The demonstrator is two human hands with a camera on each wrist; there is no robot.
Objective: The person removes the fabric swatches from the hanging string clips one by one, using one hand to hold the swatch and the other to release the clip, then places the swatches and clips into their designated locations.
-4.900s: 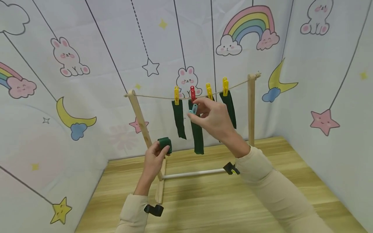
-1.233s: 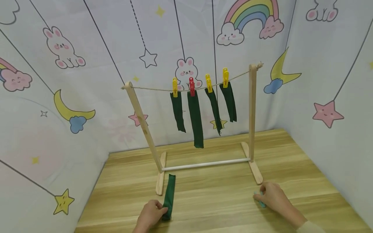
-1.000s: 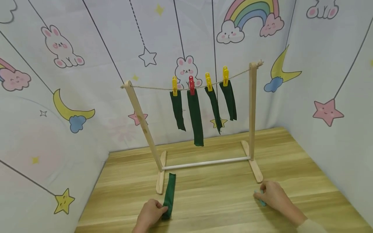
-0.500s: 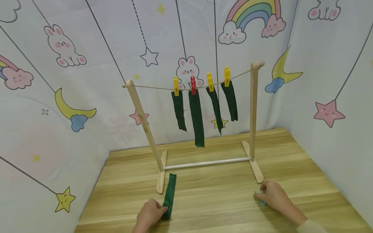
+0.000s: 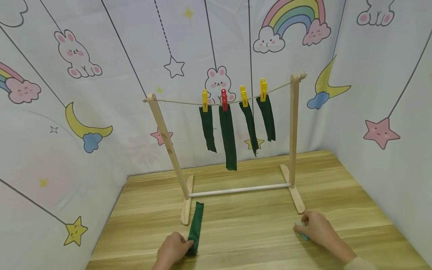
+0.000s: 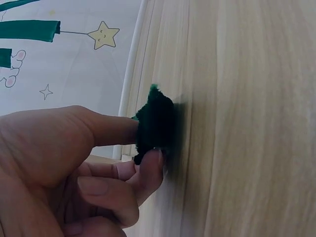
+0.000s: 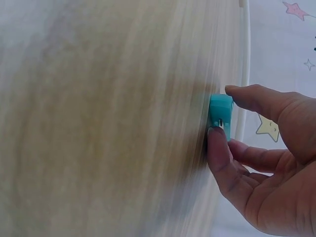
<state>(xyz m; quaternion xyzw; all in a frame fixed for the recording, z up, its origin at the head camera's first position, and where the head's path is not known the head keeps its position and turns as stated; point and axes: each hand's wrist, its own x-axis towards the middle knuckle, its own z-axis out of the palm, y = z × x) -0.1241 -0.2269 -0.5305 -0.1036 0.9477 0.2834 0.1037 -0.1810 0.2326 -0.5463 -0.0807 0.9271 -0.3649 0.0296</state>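
Observation:
At the table's front left, a green fabric strip (image 5: 196,225) lies lengthwise on the wood. My left hand (image 5: 170,249) pinches its near end between thumb and fingers; the left wrist view shows that dark, frayed end (image 6: 155,121) bunched in the grip. Farther right, my right hand (image 5: 318,228) holds a small teal clothespin (image 5: 305,236) low at the table. Thumb and fingertips grip the clothespin (image 7: 220,107) in the right wrist view. Whether it touches the wood is hard to tell.
Behind the hands stands a wooden drying rack (image 5: 293,135) with a twine line (image 5: 179,102). Several dark green strips hang from it by yellow clothespins (image 5: 204,100) and one red clothespin (image 5: 224,100). A white rod (image 5: 239,190) joins its feet. Printed cloth walls (image 5: 135,56) enclose the table.
Since the oldest frame, both hands have come down from the rack to the table. The left hand's folded strip now lies stretched out. Over the last second the hands have barely moved.

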